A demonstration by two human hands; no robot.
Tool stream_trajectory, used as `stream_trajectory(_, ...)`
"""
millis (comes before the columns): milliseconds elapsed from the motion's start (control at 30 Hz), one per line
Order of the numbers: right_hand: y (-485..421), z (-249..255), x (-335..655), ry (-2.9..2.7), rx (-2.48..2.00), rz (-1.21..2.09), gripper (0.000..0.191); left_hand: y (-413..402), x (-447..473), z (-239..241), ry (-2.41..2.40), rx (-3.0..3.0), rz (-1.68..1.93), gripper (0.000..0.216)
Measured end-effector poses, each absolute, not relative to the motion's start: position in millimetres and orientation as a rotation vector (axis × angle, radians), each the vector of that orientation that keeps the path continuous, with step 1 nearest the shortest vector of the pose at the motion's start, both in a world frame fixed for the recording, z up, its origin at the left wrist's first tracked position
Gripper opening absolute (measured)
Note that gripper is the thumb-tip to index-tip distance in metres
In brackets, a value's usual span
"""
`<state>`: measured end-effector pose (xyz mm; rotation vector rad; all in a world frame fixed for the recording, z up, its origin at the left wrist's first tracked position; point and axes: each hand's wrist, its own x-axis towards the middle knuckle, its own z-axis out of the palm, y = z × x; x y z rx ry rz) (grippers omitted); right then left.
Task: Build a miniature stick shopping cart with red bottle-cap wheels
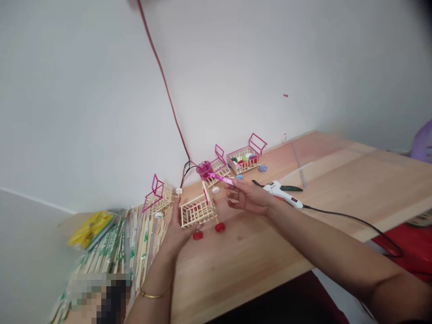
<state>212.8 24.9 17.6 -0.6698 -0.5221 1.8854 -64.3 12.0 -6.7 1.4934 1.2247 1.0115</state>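
Note:
My left hand (175, 234) is closed around one side of a small cart made of pale wooden sticks (198, 215). This cart has red caps for wheels (219, 227) and is tilted just above the table. My right hand (249, 196) pinches a paintbrush (222, 178) with a pinkish-purple handle, its far end at a small cup of magenta paint (204, 169). I cannot tell whether the bristles are inside the cup. Behind are a cart with magenta-painted rims, filled with coloured caps (245, 160), a second partly painted cart (220, 167), and another (158, 200) at the left.
A white glue gun (282, 193) with a black cord lies beside dark-handled pliers (292, 188) right of my right hand. Bundles of wrapped sticks (111, 247) and a yellow packet (90, 229) cover the left. A red-black cable (162, 72) runs down the wall behind the wooden table (256, 252).

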Motion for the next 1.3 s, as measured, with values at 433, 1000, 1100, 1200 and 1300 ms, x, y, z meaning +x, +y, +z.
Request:
stream_trajectory(433,-14.7,30.4,184.3,-0.195,-0.873,1.689,0.020,-1.8,-44.8,-5.4,1.253,1.574,1.102,0.125)
stream_trajectory(1000,-27.7,-8.6,161.5,0.004,-0.851,1.654,0.026,-1.0,-69.8,23.2,1.001,1.159,0.968,0.130)
stream_trajectory(1100,-19.2,-8.0,163.5,-0.031,-0.865,1.612,0.024,0.8,-72.4,20.8,1.014,1.167,0.930,0.123)
stream_trajectory(1200,-8.0,-4.8,166.9,-0.084,-0.870,1.584,0.022,3.5,-75.6,16.2,1.001,1.112,0.922,0.117)
stream_trajectory(1300,3.9,0.6,170.8,-0.165,-0.880,1.560,0.021,4.6,-80.0,16.3,0.989,1.062,0.869,0.109)
